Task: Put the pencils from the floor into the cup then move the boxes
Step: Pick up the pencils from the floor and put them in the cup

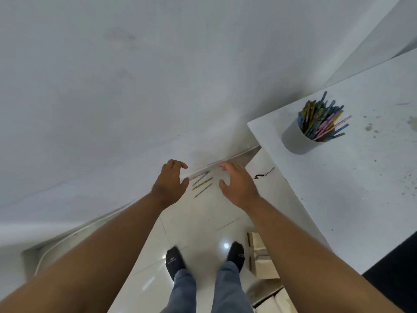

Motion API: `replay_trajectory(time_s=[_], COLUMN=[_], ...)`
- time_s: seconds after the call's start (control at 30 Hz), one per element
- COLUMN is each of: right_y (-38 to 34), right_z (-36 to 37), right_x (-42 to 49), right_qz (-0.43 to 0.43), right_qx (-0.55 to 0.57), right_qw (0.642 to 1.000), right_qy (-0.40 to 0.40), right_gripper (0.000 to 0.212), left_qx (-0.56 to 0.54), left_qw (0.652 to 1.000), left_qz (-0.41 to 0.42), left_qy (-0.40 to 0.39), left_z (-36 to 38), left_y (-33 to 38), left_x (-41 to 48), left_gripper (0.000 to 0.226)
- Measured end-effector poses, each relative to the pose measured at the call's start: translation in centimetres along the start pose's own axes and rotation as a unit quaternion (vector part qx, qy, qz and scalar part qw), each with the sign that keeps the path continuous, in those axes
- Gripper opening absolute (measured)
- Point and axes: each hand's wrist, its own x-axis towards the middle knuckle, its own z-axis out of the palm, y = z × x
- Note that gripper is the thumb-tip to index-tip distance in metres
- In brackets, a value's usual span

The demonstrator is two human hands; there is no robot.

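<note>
Down at twelve o'clock from your black-socked feet (173, 260), a few loose coloured pencils (202, 184) lie side by side on the glossy white tiled floor (198, 233), close against the foot of the white wall (135, 86). Your left hand (170, 184) hangs at their nine o'clock with its fingers loosely curled and nothing in them. Your right hand (237, 184) is at their three o'clock, fingers spread wide and likewise empty. Neither hand seems to touch a pencil yet.

At two o'clock, the round grey cup (297, 138) stands near the corner of the white table top (361, 177). It is packed with a leaning bundle of blue, yellow and pink pencils (322, 118), so you look to be well into the gathering, with this last cluster by the wall left to lift and carry over.

The second half looks untouched. At three o'clock of your right foot, a pale cardboard box (259, 247) sits on the floor, partly under the table edge. More blocky shapes show at five o'clock, too blurred to name. Judge the boxes as work to come after the pencils.
</note>
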Motion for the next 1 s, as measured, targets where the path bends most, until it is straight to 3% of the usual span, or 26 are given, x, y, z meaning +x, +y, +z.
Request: replay_trajectory(time_s=[0.37, 0.63, 1.0], right_y=[16.7, 30.9, 43.3], right_z=[17.7, 32.8, 44.9], right_x=[4.7, 11.8, 22.3], right_qz=[0.035, -0.013, -0.144], right_qx=[-0.035, -0.095, -0.169], right_qw=[0.996, 0.990, 0.964], right_qy=[-0.080, -0.102, -0.149], right_gripper=[0.057, 0.067, 0.077], left_qx=[0.026, 0.057, 0.125], left_qw=[0.999, 0.995, 0.987], left_qz=[-0.009, 0.007, 0.029], left_qy=[-0.045, -0.079, -0.095], left_z=[18.7, 34.9, 48.7], left_y=[-14.4, -26.5, -36.2], left_x=[4.0, 10.5, 21.4], left_gripper=[0.041, 0.053, 0.053])
